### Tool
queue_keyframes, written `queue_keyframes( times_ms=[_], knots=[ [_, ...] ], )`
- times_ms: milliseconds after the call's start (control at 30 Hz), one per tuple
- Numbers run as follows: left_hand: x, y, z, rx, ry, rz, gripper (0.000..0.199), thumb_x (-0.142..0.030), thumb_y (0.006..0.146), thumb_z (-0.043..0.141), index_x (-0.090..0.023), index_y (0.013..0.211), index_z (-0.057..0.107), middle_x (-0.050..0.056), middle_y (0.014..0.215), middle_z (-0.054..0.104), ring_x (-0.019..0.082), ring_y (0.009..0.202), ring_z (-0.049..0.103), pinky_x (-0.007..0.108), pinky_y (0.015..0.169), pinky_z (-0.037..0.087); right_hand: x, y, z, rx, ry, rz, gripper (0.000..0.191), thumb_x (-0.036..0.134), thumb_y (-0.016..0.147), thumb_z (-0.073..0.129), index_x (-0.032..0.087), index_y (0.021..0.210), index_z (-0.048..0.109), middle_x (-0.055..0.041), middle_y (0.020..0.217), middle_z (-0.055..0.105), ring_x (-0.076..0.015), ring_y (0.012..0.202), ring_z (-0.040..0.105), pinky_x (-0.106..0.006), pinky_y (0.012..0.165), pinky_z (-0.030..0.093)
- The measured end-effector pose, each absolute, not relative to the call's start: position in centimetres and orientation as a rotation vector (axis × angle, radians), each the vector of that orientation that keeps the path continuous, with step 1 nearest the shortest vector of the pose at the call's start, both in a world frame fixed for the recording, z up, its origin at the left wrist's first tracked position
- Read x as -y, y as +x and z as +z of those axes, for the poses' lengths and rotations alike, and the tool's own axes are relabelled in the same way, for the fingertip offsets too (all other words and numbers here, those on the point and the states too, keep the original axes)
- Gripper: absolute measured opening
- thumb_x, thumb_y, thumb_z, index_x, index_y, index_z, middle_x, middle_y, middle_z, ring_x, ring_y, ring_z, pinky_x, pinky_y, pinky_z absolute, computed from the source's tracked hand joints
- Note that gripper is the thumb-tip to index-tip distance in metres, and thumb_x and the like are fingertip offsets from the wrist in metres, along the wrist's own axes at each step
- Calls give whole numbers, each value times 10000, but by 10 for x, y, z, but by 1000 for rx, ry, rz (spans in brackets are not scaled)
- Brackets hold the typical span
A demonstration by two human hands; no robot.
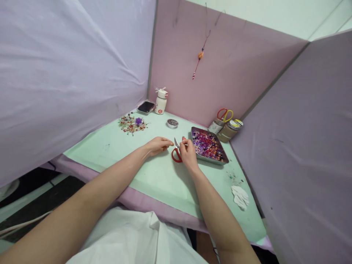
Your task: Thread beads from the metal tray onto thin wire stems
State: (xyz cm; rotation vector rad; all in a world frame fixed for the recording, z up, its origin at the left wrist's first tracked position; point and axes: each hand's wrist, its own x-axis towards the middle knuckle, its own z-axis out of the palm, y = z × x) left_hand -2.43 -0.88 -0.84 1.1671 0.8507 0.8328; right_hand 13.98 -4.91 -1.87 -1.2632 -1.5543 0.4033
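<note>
My left hand [159, 145] is over the green mat, its thumb and forefinger pinched together at the fingertips. Whatever lies in that pinch is too small to make out. Close by on the right, my right hand [188, 153] has its fingers curled and pressed together; what they grip is hidden. Between the hands are scissors with red handles [176, 155], one blade pointing up and away. The right fingers overlap the scissors, and I cannot tell whether they hold them. Just right of that hand stands a metal tray [211, 160] full of purple, red and orange beads.
Beaded strands [132, 125] lie at left, near a phone [146, 106] and a white bottle [161, 102]. A small round tin [172, 123] sits mid-mat. Two jars [230, 131] and more scissors [225, 115] stand behind the tray. A white cloth [240, 197] lies at right; a beaded cord [200, 55] hangs above.
</note>
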Motion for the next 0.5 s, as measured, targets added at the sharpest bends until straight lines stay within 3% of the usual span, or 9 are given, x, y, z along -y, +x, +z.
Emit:
queue_keyframes(
  times_ms=[167, 300, 500],
  knots=[
    [8, -29, -4, -753, 912, 707, 133, -228, 721, 675, -97, 739, 678, 48, 758, 624, 60, 600, 475, 208, 569, 375, 45, 143, -22, 1493, -1317, 585, 182, 392, 833, 458, 228, 756, 439, 17, 670, 534, -146, 658, 510, -267, 620, 407],
    [7, -32, 0, -713, 784, 663, 263, -289, 849, 517, -90, 767, 668, 103, 825, 654, 88, 628, 524, 215, 578, 423, 45, 142, -23, 1440, -1273, 689, 168, 395, 836, 449, 236, 788, 425, 11, 709, 590, -135, 580, 501, -266, 559, 396],
    [7, -34, 1, -705, 863, 619, 345, -369, 870, 472, -102, 816, 684, 103, 828, 664, 93, 589, 493, 210, 503, 381, 47, 141, -22, 1418, -1233, 790, 171, 395, 824, 477, 242, 801, 404, 47, 596, 541, -123, 498, 452, -248, 499, 356]
  ],
)
